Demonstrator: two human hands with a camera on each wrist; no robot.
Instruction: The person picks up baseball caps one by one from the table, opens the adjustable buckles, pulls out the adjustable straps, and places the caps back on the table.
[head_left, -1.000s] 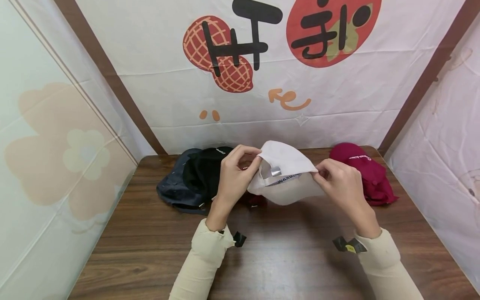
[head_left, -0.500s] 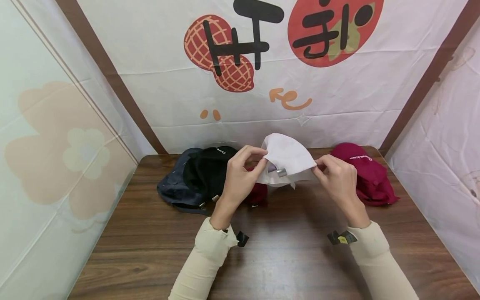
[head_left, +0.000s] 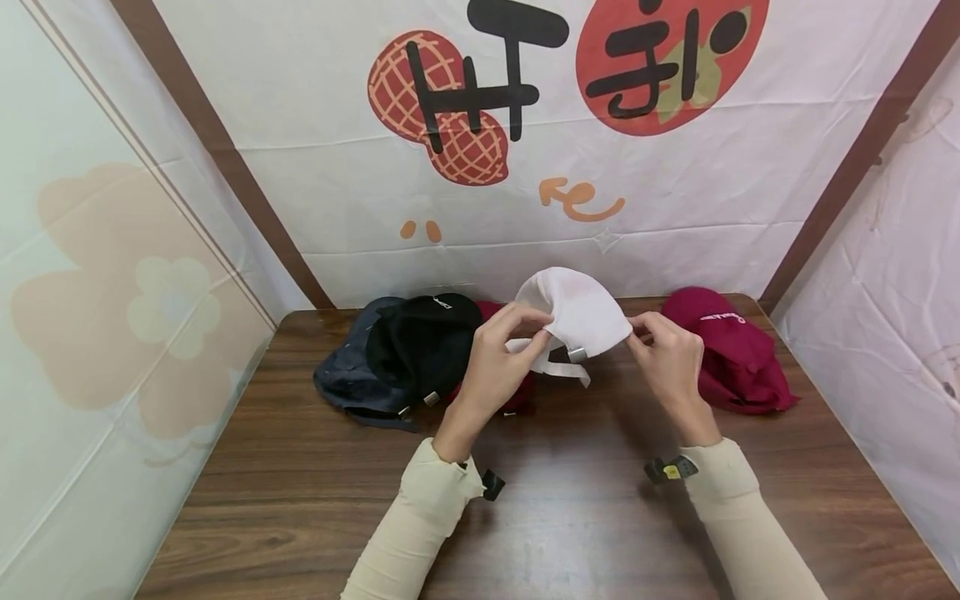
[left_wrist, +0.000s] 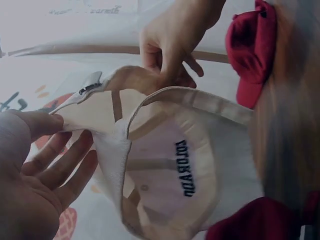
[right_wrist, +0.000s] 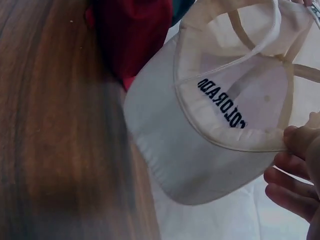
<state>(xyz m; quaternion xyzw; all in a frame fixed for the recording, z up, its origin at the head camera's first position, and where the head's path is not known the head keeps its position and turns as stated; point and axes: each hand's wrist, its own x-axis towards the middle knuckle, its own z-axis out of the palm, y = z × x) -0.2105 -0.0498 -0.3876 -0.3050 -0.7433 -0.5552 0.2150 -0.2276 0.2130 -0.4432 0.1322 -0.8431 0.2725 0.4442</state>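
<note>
A white baseball cap [head_left: 588,308] is held up over the far part of the table between both hands. My left hand [head_left: 498,354] pinches its edge on the left, thumb against fingers. On the other side my right hand [head_left: 667,354] pinches the edge near the lower right corner. A loose strap [head_left: 566,371] hangs under the cap beside a small metal buckle [head_left: 577,355]. Both wrist views look into the crown, where dark COLORADO lettering [right_wrist: 220,102] shows reversed. The pale brim [right_wrist: 195,170] fills the middle of the right wrist view; in the head view it is hidden.
A black cap [head_left: 423,342] overlaps a navy cap [head_left: 348,367] at the back left. Behind my left hand a dark red cap [head_left: 489,310] shows partly. At the back right lies a crimson cap [head_left: 731,350]. The wooden table [head_left: 300,517] ends at a printed cloth wall [head_left: 337,192].
My left hand has moved right, and the right hand slightly left, so they are closer together. The cap has turned: its brim has gone from the head view and the strap now hangs down.
</note>
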